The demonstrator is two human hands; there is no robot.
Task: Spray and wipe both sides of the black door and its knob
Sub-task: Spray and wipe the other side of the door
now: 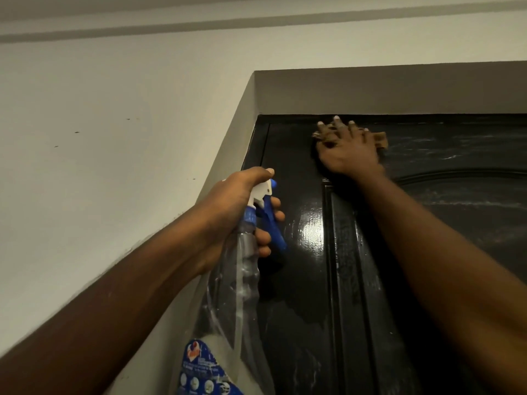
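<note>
right hand (346,151) flat, fingers spread, pressing brown cloth (380,139) on black door (299,280) just under its top edge | left hand (236,201) wrapped round neck of clear spray bottle (242,269), beside door's left edge | door face wet, glossy | pale wall (114,109) left

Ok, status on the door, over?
Left hand grips spray bottle. Right hand presses brown cloth flat near black door top. Knob out of view; nothing blocking.
</note>
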